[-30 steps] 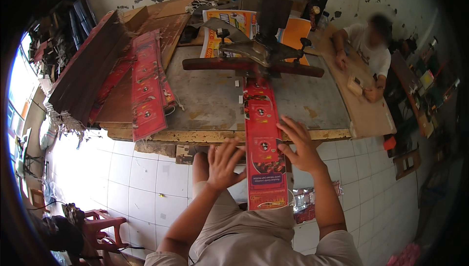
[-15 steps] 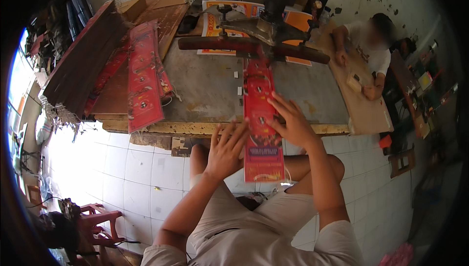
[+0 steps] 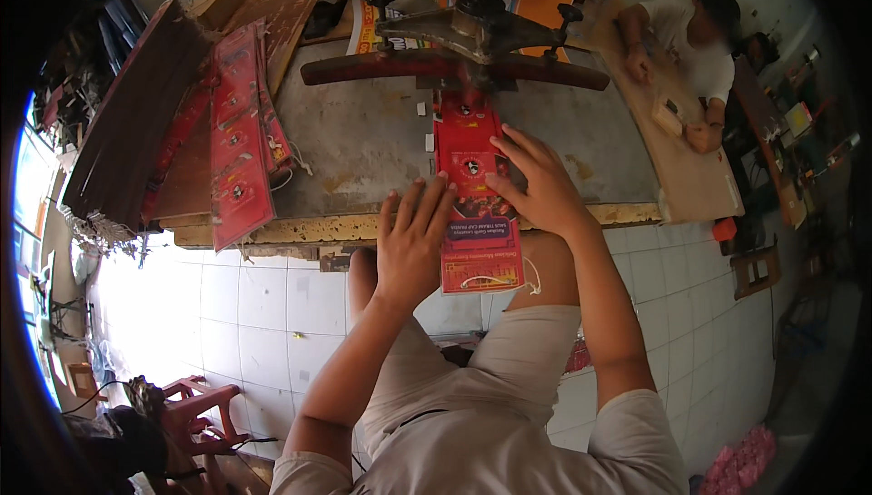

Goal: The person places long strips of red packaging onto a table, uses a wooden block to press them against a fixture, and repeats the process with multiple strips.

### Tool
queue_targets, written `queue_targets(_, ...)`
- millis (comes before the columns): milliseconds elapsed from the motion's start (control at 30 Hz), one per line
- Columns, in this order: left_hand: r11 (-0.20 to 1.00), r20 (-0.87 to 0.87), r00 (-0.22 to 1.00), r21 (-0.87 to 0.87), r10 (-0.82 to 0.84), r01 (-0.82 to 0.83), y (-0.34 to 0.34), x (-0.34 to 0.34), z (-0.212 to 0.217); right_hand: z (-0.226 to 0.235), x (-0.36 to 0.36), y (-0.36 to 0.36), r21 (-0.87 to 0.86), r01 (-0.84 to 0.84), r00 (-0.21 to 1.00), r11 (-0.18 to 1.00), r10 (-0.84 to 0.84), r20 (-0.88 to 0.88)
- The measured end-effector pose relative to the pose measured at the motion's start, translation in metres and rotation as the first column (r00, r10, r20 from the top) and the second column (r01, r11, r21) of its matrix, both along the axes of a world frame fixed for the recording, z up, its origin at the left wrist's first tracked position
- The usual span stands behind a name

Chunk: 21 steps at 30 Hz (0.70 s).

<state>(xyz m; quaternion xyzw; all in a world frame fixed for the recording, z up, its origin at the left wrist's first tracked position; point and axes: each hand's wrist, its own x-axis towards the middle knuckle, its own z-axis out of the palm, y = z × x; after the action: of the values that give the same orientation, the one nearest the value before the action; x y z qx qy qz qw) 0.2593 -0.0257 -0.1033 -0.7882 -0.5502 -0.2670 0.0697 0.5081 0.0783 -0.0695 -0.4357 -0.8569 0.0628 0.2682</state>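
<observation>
Head: both hands (image 3: 413, 245) (image 3: 536, 186) flat on red card stack (image 3: 474, 188), overhanging table edge (image 3: 636, 213).

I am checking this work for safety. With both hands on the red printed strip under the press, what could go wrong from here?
1. The right hand lies flat on the red printed strip close to the heavy metal press arm; the fingers could be caught if the arm comes down.
2. The strip's lower end hangs past the table edge, with only the left hand beside it, so it may bend or slide askew.
</observation>
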Motion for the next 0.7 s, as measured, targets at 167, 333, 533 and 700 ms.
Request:
queue_targets(167,1.000,-0.024,1.000,0.012,-0.003,0.004,0.0019,0.0010,0.0015,-0.0032,0.0051,-0.0059,0.013,0.009,1.000,1.000,-0.008,-0.021)
queue_targets(333,1.000,-0.003,1.000,0.016,0.002,-0.002,0.0022,0.0018,0.0007,-0.0007,0.0042,-0.0055,-0.003,0.019,1.000,1.000,-0.019,-0.010)
queue_targets(533,1.000,0.073,0.997,0.015,-0.006,0.005,0.0013,0.0037,0.0019,-0.0012,0.0037,-0.0046,-0.024,0.014,1.000,1.000,-0.014,-0.026)
queue_targets(700,1.000,0.054,0.999,0.007,-0.003,0.002,0.0016,0.0039,0.0030,-0.0007,0.0045,-0.0045,-0.020,0.016,1.000,1.000,-0.017,-0.025)
